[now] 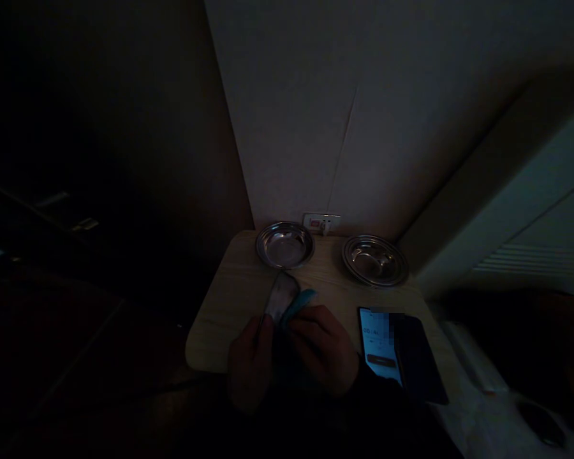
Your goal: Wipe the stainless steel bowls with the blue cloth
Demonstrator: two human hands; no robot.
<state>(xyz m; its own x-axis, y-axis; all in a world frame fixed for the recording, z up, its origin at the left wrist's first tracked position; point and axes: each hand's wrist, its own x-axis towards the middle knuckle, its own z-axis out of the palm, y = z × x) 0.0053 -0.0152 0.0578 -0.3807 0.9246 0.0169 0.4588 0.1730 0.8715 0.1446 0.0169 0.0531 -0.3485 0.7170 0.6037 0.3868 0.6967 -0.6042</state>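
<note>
Above the front of the small table, my left hand point(251, 363) is closed on the near side of a thin grey thing point(282, 294) with a rounded, darker rim. It is tilted, and the dim light does not show its exact kind. Pinched in my right hand point(324, 347) is a blue-green cloth point(300, 305), close against the right side of the grey thing. Whether the cloth touches it, I cannot tell. Beyond my hands lies a shallow round metal dish point(286, 247). Another round metal dish point(375, 261), apparently with several stacked rims, is to its right.
A lit phone point(379, 344) with a dark flap or case point(418, 360) lies right of my right hand on the wooden table point(220, 312). A wall socket point(321, 222) with a plug is behind the dishes. A cabinet point(521, 223) stands at right; the left side is dark.
</note>
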